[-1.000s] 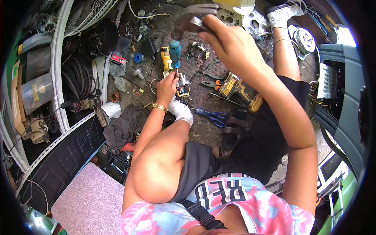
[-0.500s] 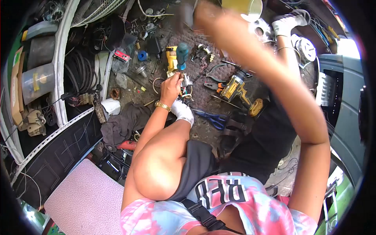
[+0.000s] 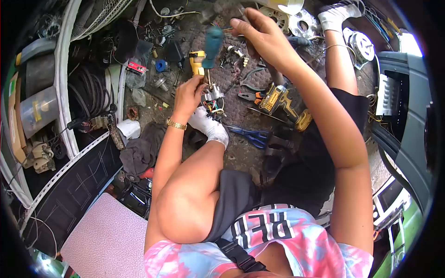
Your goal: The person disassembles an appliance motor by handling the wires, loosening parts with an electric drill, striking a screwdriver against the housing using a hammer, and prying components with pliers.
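My left hand (image 3: 189,98) pinches the shaft of a screwdriver (image 3: 212,48), whose teal handle points upward. Its lower end meets a silver metal part with coloured wires (image 3: 213,96), which rests against my white-socked foot (image 3: 208,126). My right hand (image 3: 269,39) is raised to the right of the screwdriver handle, its fingers curled round what looks like a hammer; a dark handle end (image 3: 275,74) shows below the palm, while the head is blurred and mostly hidden. Just behind the metal part lies a yellow tool body (image 3: 197,62).
A yellow-and-black cordless drill (image 3: 282,105), orange-gripped pliers (image 3: 251,96) and blue-handled scissors-like tool (image 3: 252,136) lie right of the foot. Small metal parts (image 3: 237,55) are scattered behind. A pink padded seat (image 3: 106,236) stands at left, and a dark cloth (image 3: 146,148) lies near it.
My right hand has come down slightly and lost most of its motion blur. The screwdriver has shifted a little left and up, and my left hand moved left with it.
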The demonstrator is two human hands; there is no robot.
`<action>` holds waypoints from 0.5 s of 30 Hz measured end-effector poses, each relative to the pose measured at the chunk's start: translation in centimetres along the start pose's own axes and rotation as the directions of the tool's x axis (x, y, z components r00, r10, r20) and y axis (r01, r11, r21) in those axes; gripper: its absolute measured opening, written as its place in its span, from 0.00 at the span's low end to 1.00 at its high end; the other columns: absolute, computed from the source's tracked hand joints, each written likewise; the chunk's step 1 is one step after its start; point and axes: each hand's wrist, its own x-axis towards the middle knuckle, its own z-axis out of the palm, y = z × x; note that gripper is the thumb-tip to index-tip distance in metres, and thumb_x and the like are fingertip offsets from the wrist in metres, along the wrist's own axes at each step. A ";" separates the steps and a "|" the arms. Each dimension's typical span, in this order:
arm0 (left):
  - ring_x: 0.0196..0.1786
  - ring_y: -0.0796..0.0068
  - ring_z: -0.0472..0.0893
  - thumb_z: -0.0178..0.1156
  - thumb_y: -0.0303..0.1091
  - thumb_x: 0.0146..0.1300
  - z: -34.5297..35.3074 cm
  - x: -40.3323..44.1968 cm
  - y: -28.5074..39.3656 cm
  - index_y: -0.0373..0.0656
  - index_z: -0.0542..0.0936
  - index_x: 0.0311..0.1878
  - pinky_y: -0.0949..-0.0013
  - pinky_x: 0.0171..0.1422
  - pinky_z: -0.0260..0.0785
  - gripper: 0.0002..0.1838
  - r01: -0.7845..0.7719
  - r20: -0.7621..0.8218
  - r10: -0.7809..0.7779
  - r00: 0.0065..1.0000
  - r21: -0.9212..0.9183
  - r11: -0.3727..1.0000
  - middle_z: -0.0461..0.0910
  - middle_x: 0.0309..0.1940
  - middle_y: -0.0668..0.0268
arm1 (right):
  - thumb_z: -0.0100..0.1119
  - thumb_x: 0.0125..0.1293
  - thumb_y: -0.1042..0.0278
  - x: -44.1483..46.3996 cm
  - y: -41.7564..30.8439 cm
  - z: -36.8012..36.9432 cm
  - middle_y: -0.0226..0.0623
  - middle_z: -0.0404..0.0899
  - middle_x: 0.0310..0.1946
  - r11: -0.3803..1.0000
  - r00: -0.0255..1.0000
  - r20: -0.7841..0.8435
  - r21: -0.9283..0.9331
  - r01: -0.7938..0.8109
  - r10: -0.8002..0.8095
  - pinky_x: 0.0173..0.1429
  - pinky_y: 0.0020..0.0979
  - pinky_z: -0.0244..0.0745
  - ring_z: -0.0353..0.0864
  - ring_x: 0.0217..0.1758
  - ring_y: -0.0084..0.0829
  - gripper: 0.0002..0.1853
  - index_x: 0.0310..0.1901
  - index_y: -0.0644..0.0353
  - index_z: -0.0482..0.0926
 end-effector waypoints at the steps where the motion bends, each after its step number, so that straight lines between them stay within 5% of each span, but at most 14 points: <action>1: 0.38 0.48 0.81 0.60 0.27 0.60 -0.1 -0.1 0.1 0.40 0.76 0.41 0.56 0.38 0.72 0.07 -0.040 -0.017 0.041 0.999 0.054 0.998 0.82 0.34 0.54 | 0.56 0.70 0.53 0.5 2.1 0.1 0.41 0.80 0.35 1.000 1.000 0.001 0.003 -0.006 0.006 0.34 0.31 0.72 0.75 0.27 0.27 0.25 0.49 0.74 0.73; 3: 0.39 0.47 0.81 0.60 0.27 0.59 0.0 -0.1 -0.3 0.41 0.76 0.41 0.55 0.39 0.72 0.07 -0.078 -0.038 0.082 0.996 0.105 0.991 0.82 0.34 0.54 | 0.58 0.68 0.52 1.2 7.5 -0.2 0.43 0.81 0.37 0.899 0.953 -0.181 -0.410 0.151 -0.243 0.36 0.36 0.73 0.79 0.29 0.35 0.22 0.47 0.67 0.74; 4: 0.39 0.47 0.81 0.60 0.27 0.59 0.0 -0.1 -0.9 0.41 0.77 0.41 0.54 0.39 0.72 0.07 -0.037 -0.010 0.039 0.999 0.106 0.994 0.82 0.34 0.53 | 0.58 0.68 0.52 0.7 7.8 -0.7 0.43 0.81 0.37 0.898 0.954 -0.175 -0.412 0.155 -0.244 0.36 0.36 0.73 0.79 0.29 0.35 0.22 0.47 0.67 0.74; 6: 0.39 0.46 0.80 0.59 0.28 0.60 0.1 -0.2 -2.1 0.42 0.76 0.42 0.52 0.39 0.71 0.07 0.025 0.017 -0.027 0.999 0.102 0.994 0.81 0.35 0.53 | 0.59 0.64 0.56 -1.2 8.2 -1.9 0.44 0.78 0.31 0.726 0.985 -0.159 -0.669 -0.160 0.070 0.37 0.45 0.74 0.82 0.36 0.48 0.15 0.40 0.61 0.74; 7: 0.40 0.46 0.80 0.58 0.28 0.61 0.1 -0.2 -2.6 0.42 0.76 0.43 0.52 0.39 0.71 0.08 0.074 0.021 -0.075 0.997 0.074 0.995 0.82 0.35 0.53 | 0.59 0.64 0.56 -1.8 9.4 -2.6 0.44 0.78 0.31 0.721 0.984 -0.162 -0.673 -0.165 0.075 0.37 0.45 0.74 0.82 0.36 0.48 0.15 0.40 0.61 0.74; 9: 0.40 0.46 0.80 0.58 0.28 0.61 -0.2 0.1 -3.5 0.42 0.76 0.44 0.52 0.39 0.71 0.08 0.074 0.002 -0.075 0.997 0.150 0.986 0.82 0.36 0.54 | 0.61 0.59 0.62 -2.8 13.0 -3.8 0.43 0.79 0.33 0.498 0.991 -0.008 -0.865 0.060 -0.133 0.38 0.47 0.76 0.81 0.39 0.49 0.11 0.40 0.58 0.75; 13: 0.39 0.48 0.81 0.58 0.29 0.61 -0.6 1.0 -4.1 0.46 0.77 0.46 0.51 0.40 0.72 0.10 -0.015 0.039 0.005 0.999 0.266 0.964 0.82 0.37 0.57 | 0.63 0.52 0.69 -3.5 16.4 -5.0 0.38 0.77 0.37 0.352 0.972 0.143 -0.914 0.202 -0.186 0.42 0.42 0.77 0.80 0.42 0.43 0.13 0.41 0.54 0.78; 15: 0.39 0.49 0.81 0.58 0.29 0.61 0.3 2.0 -4.1 0.45 0.77 0.46 0.52 0.40 0.73 0.10 -0.057 0.066 0.042 0.997 0.249 0.967 0.83 0.37 0.57 | 0.64 0.52 0.69 -3.8 18.0 -5.0 0.38 0.76 0.40 0.386 0.960 0.245 -0.879 0.279 -0.134 0.45 0.43 0.75 0.79 0.46 0.41 0.14 0.42 0.52 0.79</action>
